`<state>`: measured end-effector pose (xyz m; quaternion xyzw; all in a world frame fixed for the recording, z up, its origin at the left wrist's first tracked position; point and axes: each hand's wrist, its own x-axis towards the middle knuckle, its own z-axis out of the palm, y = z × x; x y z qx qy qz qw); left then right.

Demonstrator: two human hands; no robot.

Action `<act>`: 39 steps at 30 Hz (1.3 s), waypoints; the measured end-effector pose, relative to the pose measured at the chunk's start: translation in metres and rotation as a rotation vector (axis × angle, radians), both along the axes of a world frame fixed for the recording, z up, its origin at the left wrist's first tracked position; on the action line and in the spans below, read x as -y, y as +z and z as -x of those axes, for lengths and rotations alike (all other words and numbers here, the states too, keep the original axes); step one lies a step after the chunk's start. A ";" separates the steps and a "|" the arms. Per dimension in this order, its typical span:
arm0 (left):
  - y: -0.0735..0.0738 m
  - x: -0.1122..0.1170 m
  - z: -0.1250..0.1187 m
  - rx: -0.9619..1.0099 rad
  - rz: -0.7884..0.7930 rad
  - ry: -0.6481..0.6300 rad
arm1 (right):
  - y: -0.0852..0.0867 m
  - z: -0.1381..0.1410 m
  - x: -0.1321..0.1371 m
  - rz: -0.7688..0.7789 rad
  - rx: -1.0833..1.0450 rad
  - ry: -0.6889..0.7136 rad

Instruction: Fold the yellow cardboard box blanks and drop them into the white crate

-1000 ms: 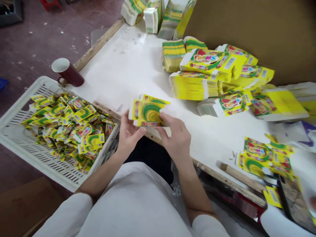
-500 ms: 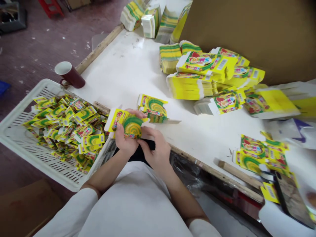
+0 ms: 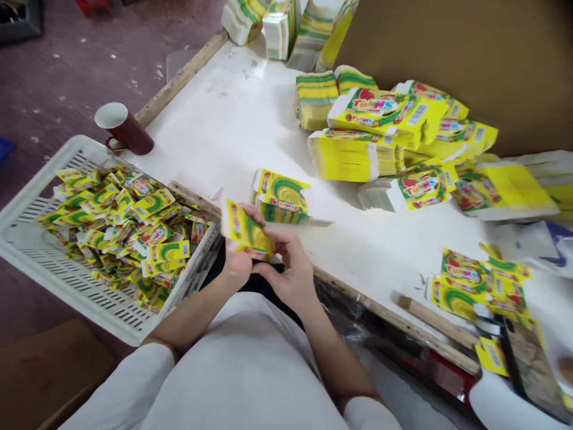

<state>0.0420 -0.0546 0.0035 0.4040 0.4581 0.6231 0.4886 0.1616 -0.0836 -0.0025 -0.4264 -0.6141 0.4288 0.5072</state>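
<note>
A small yellow and green printed carton (image 3: 247, 230) is held over my lap at the table's front edge, slightly blurred. My left hand (image 3: 239, 260) is closed around it, with fingers behind and palm below. At its right end, the fingers and thumb of my right hand (image 3: 289, 269) are bent; they touch the carton's edge, and I cannot make out how firmly they grip. Just beyond my hands lies a short stack of flat cartons (image 3: 283, 194) on the white table (image 3: 201, 137).
At the left stands a white plastic basket (image 3: 31, 263) heaped with folded cartons (image 3: 120, 221). A maroon mug (image 3: 129, 131) stands at the table's left edge. Bundles of flat cartons (image 3: 371, 149) lie at the back right. A phone (image 3: 532, 364) and a wooden stick (image 3: 439, 322) are at right.
The carton has turned in my hands and now shows its face at a steeper angle. My right hand's fingers have moved up along its right end. The view has shifted slightly.
</note>
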 end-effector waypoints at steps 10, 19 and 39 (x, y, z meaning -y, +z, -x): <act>0.003 0.007 0.014 -0.125 -0.077 0.053 | 0.002 -0.021 -0.008 0.054 -0.091 -0.037; -0.006 0.024 -0.018 -0.179 -0.229 0.048 | -0.002 -0.002 0.005 -0.048 0.236 -0.106; -0.019 0.006 0.005 0.183 -0.004 -0.178 | -0.006 -0.019 -0.011 0.277 -0.406 -0.022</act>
